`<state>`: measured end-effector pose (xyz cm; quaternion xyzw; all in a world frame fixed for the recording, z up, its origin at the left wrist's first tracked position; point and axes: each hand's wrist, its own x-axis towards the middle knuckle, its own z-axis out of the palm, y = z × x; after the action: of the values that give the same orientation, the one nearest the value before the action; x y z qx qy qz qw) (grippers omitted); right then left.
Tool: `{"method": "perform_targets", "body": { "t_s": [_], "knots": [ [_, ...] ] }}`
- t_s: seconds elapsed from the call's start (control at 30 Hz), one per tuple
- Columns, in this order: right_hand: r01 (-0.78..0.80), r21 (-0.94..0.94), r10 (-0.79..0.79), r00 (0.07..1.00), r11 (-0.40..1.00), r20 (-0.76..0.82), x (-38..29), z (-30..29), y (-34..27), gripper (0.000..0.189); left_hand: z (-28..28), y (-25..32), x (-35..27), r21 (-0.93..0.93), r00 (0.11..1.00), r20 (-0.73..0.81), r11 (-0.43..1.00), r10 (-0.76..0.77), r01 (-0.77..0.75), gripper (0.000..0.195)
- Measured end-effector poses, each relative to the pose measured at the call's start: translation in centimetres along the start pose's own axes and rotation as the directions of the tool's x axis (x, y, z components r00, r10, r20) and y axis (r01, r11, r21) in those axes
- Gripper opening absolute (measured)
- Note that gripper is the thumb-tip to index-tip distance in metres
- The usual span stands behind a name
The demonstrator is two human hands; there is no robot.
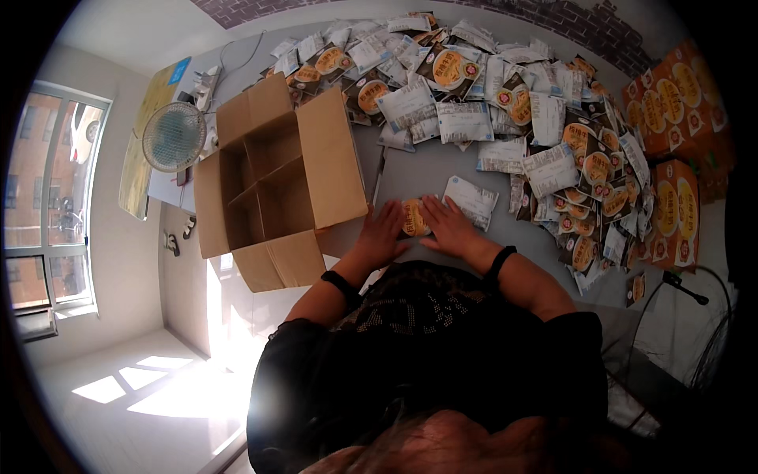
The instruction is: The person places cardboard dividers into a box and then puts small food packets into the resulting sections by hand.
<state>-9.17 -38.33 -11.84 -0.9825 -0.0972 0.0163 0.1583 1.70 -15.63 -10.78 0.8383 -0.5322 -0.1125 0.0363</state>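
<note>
A food packet (pixel 415 218) with an orange bowl picture lies on the grey table (pixel 408 172) in front of me. My left hand (pixel 381 233) is laid along its left side and my right hand (pixel 445 223) along its right, so both cover its edges. Just beyond my right hand, a white-backed packet (pixel 472 201) lies flat with its printed side up. To the left of my hands stands an open cardboard carton (pixel 333 160), its flaps spread outward. Cardboard dividers (pixel 277 179) split the carton's inside into compartments.
A large heap of similar packets (pixel 465 121) curves along the table's back and right. Orange printed boxes (pixel 675 216) stand at the far right. Beyond the carton are a mesh-guarded round fan (pixel 174 137) and a power strip (pixel 205 89). A black cable (pixel 686 287) hangs at the right.
</note>
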Motion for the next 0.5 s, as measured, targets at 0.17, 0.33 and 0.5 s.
{"method": "perform_targets", "body": {
  "t_s": [0.17, 0.33, 0.5],
  "knots": [
    [0.226, -0.067, -0.225, 0.974, 0.972, 0.023, -1.3, 0.1, 0.2, 0.075, 0.2, 0.5, -2.5, 0.043, 0.988, -0.048, 0.989, 0.143, -0.141, 0.082],
    [0.253, -0.078, -0.254, 0.967, 0.964, -0.003, -1.8, 0.7, -0.3, 0.071, 1.9, 0.3, -3.1, 0.037, 0.986, -0.093, 0.990, 0.140, -0.137, 0.081],
    [0.220, -0.088, -0.221, 0.975, 0.972, 0.000, -2.1, 1.3, -0.5, 0.070, 2.6, 0.3, -3.1, 0.023, 0.987, -0.092, 0.991, 0.134, -0.133, 0.082]
  ]
}}
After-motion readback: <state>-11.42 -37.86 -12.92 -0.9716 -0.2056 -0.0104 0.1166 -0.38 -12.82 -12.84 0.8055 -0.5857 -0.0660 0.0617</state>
